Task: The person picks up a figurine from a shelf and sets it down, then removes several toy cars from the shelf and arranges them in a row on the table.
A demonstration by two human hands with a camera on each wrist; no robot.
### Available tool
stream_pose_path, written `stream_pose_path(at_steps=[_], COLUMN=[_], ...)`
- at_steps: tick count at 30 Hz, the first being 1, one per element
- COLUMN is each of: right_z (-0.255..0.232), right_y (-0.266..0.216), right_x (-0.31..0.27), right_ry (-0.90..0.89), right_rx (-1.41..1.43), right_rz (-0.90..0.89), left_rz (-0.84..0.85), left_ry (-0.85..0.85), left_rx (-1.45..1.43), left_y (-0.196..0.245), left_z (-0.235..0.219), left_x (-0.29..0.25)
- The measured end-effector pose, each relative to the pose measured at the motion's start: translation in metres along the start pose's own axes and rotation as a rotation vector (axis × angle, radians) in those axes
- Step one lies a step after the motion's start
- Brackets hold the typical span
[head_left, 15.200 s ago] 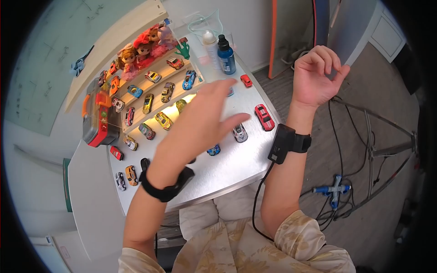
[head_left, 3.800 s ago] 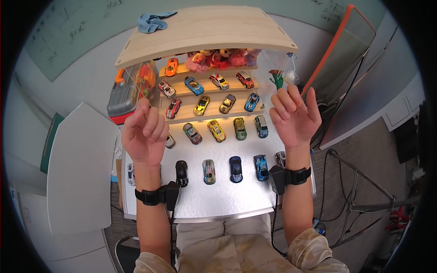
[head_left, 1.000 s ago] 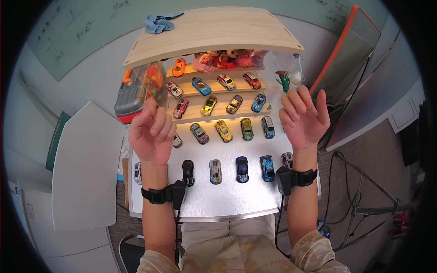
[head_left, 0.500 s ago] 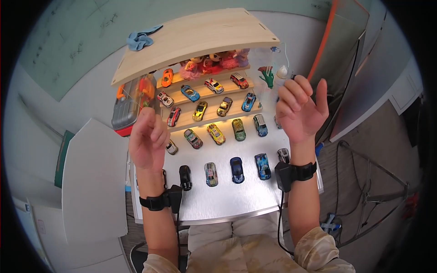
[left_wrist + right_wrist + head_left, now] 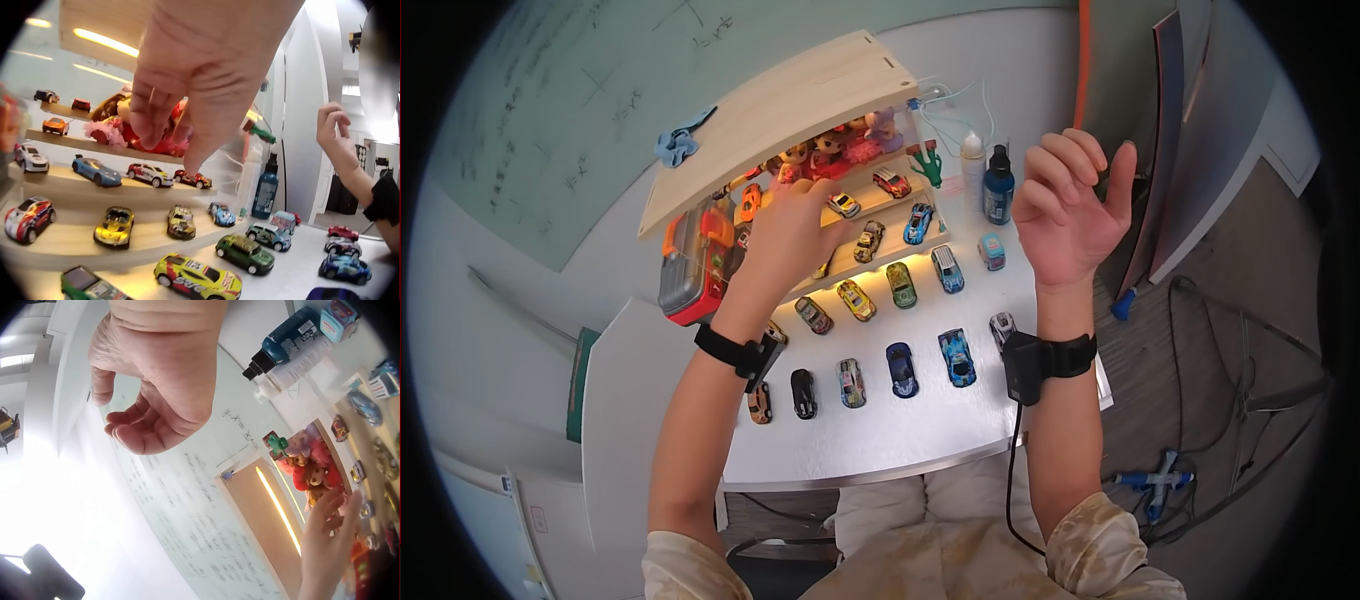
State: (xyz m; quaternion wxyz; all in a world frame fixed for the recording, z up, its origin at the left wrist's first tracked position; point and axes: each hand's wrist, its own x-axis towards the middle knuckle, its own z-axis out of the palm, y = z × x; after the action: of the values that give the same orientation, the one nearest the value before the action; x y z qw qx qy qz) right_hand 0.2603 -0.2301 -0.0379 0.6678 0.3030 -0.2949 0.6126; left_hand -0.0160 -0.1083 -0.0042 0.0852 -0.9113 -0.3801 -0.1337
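My left hand (image 5: 790,235) reaches over the stepped wooden shelves (image 5: 900,250), holding nothing, its fingers loosely bent. In the left wrist view its fingertips overlap the dolls (image 5: 119,132) and a red toy car (image 5: 192,179) on a shelf. My right hand (image 5: 1072,205) is raised at the right with loosely curled fingers and nothing in it. Toy cars stand in rows on the shelves and the metal table, among them a yellow car (image 5: 856,299), a dark blue car (image 5: 902,369) and a light blue car (image 5: 957,358). The left hand hides some shelf cars.
A wooden top panel (image 5: 780,120) with a blue cloth (image 5: 680,140) covers the shelves. A grey and red toolbox (image 5: 692,270) stands at the left. A white bottle (image 5: 973,175) and a blue bottle (image 5: 998,187) are behind the right hand. A small light blue toy (image 5: 992,252) sits nearby.
My left hand has moved forward and right, from beside the shelves to over them. The view has turned right, bringing the bottles into sight. The right hand stays raised.
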Motion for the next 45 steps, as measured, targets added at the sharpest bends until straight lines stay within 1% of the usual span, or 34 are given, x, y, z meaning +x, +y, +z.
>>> stream_pose_path(at_steps=[1, 4, 7, 10, 13, 24, 28, 31, 34, 37, 40, 43, 45], right_z=[0.000, 0.002, 0.002, 0.000, -0.001, -0.004, -0.003, -0.003, -0.003, -0.003, 0.000, 0.003, 0.004], right_y=[-0.002, -0.007, -0.009, -0.009, -0.009, -0.010, -0.010, -0.009, -0.007, -0.006, -0.005, 0.001, 0.007], right_x=[0.000, -0.001, -0.001, 0.000, 0.000, 0.000, 0.000, 0.000, 0.001, 0.001, 0.000, 0.001, 0.003], right_ry=[-0.005, -0.015, -0.026, -0.041, -0.041, -0.068, -0.061, -0.063, -0.059, -0.061, -0.019, 0.061, 0.097], right_rx=[0.004, 0.001, -0.007, -0.014, -0.027, -0.031, -0.033, -0.042, -0.060, -0.072, -0.168, -0.391, -0.648], right_rz=[-0.008, -0.025, -0.032, -0.027, -0.032, -0.033, -0.032, -0.030, -0.022, -0.013, 0.009, 0.076, 0.145], left_rz=[0.041, -0.013, -0.068, -0.057, -0.067, 0.086, 0.141, 0.208, 0.312, 0.359, 0.209, 0.123, -0.197], left_ry=[0.013, -0.059, -0.096, -0.082, -0.103, -0.053, -0.043, 0.009, 0.053, 0.069, 0.047, 0.217, 0.062], left_rx=[0.054, 0.056, 0.068, 0.085, 0.117, 0.213, 0.247, 0.212, 0.132, 0.117, 0.096, -0.269, -0.818], left_y=[0.001, 0.007, 0.011, 0.009, 0.009, -0.005, -0.006, -0.003, -0.002, -0.001, 0.005, 0.016, 0.028], left_z=[0.004, 0.014, 0.016, 0.018, 0.020, 0.042, 0.042, 0.038, 0.035, 0.029, 0.015, -0.005, -0.025], left_x=[0.003, 0.006, 0.009, 0.010, 0.012, 0.021, 0.023, 0.022, 0.020, 0.020, 0.013, 0.000, -0.008])
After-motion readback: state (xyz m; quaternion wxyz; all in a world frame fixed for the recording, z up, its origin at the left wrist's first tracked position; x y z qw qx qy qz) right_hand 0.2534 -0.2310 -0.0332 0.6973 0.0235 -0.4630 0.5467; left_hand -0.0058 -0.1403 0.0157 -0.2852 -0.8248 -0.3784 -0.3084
